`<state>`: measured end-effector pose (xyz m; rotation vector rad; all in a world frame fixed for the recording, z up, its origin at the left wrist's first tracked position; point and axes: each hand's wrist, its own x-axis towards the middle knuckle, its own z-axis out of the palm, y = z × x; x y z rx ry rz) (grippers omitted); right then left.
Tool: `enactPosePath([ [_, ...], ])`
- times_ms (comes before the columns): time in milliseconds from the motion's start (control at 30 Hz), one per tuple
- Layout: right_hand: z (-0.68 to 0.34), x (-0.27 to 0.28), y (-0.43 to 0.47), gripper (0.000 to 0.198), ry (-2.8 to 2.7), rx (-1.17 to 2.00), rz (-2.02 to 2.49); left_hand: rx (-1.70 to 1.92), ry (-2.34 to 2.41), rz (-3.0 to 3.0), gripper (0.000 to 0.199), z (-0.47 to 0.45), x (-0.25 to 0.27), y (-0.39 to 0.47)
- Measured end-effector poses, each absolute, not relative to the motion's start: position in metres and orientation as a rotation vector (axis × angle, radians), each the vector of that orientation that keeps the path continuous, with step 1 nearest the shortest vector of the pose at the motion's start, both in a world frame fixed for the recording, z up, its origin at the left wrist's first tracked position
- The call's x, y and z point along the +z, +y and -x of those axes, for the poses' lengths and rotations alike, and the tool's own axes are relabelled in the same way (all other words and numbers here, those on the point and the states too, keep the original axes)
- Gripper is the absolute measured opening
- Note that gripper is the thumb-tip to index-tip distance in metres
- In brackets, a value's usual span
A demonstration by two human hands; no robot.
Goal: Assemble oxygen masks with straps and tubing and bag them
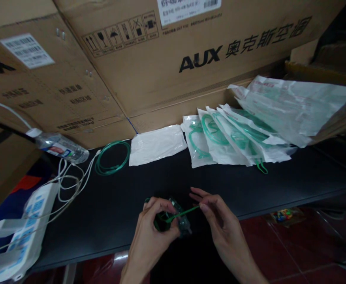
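Near the front edge of the black tabletop, my left hand [158, 221] is closed round a see-through green plastic piece [184, 225] that looks like a breathing mask. Much of it is hidden behind the fingers and dark against the background. A thin green elastic strap [187, 212] runs from it, stretched out to the right. My right hand [217, 215] pinches the far end of this strap between thumb and forefinger, its other fingers loosely spread. Beyond the hands lie a coil of green tubing [113, 157] and a flat white pouch [158, 145].
Clear-fronted packets of green tubing [201, 142] overlap at the back right, below large cardboard boxes [173, 83]. A plastic bottle [63, 146] lies at the left, by white cables and a power strip [32, 228]. The black table [108, 209] ends above a red tiled floor.
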<state>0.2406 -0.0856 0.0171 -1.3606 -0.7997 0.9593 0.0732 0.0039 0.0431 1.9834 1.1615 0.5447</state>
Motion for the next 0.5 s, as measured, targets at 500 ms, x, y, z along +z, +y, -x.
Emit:
enactPosePath([
  [500, -0.252, -0.011, -0.056, 0.066, -1.540, 0.732, 1.078, 0.651, 0.914, -1.048, 0.025, -0.070, 0.032, 0.020],
])
